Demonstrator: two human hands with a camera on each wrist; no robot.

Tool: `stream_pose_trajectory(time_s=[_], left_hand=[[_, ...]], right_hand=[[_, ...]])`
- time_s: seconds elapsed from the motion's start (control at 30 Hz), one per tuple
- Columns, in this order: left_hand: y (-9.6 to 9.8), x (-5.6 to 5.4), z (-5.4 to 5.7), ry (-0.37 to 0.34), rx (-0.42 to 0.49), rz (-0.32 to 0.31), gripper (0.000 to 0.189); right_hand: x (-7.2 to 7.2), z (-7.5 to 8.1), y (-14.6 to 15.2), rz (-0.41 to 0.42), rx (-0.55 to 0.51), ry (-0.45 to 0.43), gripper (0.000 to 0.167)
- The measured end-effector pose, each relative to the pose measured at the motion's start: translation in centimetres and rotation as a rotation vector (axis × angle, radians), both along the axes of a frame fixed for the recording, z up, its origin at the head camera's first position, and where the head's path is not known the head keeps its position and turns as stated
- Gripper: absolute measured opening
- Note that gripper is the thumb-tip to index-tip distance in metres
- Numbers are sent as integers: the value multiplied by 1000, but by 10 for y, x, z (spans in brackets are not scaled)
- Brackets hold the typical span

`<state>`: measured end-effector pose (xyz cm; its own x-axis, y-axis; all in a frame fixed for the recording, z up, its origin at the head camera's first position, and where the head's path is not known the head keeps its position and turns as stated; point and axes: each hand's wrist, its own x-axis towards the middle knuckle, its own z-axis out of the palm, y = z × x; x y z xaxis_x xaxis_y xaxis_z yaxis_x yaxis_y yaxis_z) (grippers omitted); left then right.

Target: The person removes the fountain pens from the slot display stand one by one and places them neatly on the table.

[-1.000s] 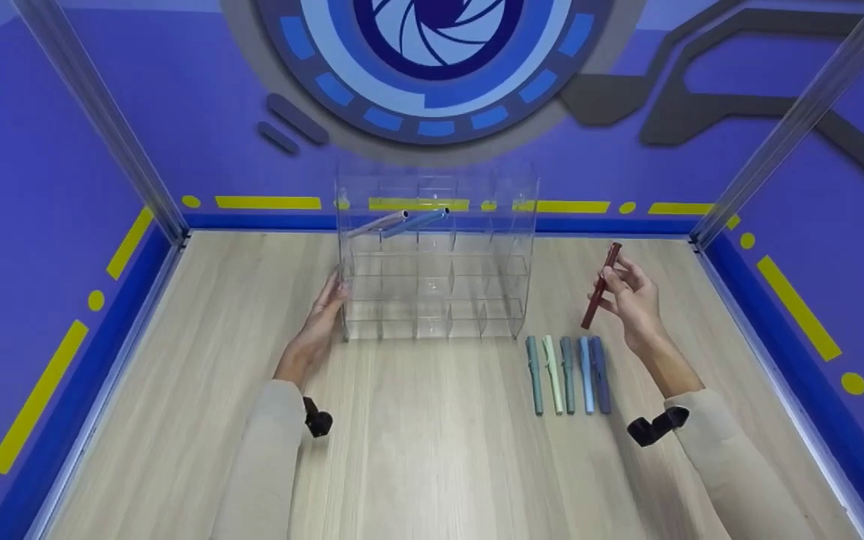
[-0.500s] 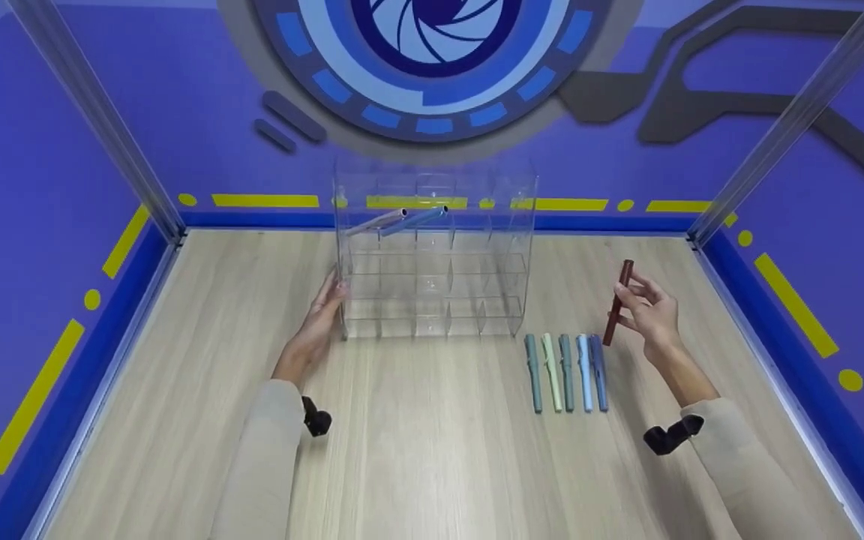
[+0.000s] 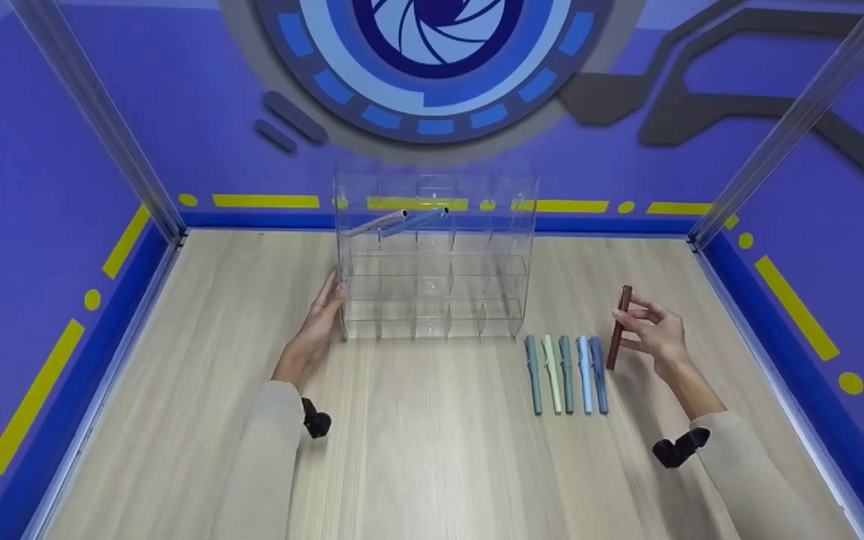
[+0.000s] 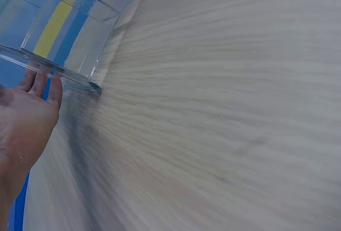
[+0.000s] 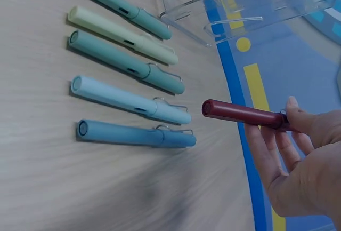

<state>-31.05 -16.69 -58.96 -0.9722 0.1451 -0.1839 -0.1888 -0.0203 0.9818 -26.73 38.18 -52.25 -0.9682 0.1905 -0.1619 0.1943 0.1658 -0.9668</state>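
Note:
My right hand (image 3: 655, 330) pinches a dark red pen (image 3: 619, 328) between thumb and fingers, holding it above the table just right of a row of pens. That row has a teal pen (image 5: 120, 7), a pale green pen (image 5: 122, 35), a second teal pen (image 5: 125, 60), a light blue pen (image 5: 130, 100) and a darker blue pen (image 5: 136, 134), all lying side by side. With extended fingers, my left hand (image 3: 316, 326) touches the left side of a clear acrylic rack (image 3: 432, 328). Two capped-looking sticks, one pinkish pen (image 3: 378, 223) and one blue pen (image 3: 417, 222), lean in its upper compartments.
The wooden table (image 3: 417, 450) reaches to blue walls with yellow marks on three sides. Metal posts (image 3: 113, 127) stand at the back corners. The rack stands upright near the back wall, its several compartments divided by clear panels.
My right hand has moved right and toward me with the dark red pen, which now stands lower and more upright in view. The left hand stays at the rack's side.

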Motion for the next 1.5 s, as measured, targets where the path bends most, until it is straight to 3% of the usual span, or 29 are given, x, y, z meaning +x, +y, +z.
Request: stream_pose_trajectory(time_s=[0.23,0.63,0.87,1.17,1.5], left_hand=[[-1,2,0,8,-2,-6,75],[-3,1,-1,-35,9,39,73],[-2,0,1,-13,-3,26,74],[-1,0,1,0,8,16,70],[-1,1,0,-10,22,20,72]], right_hand=[[4,-7,9,74,98,-75,64],[10,-21,21,147,224,-163,61],[16,-36,28,186,312,-170,60],[19,-45,27,262,338,-179,58],[19,-51,21,247,447,-167,55]])
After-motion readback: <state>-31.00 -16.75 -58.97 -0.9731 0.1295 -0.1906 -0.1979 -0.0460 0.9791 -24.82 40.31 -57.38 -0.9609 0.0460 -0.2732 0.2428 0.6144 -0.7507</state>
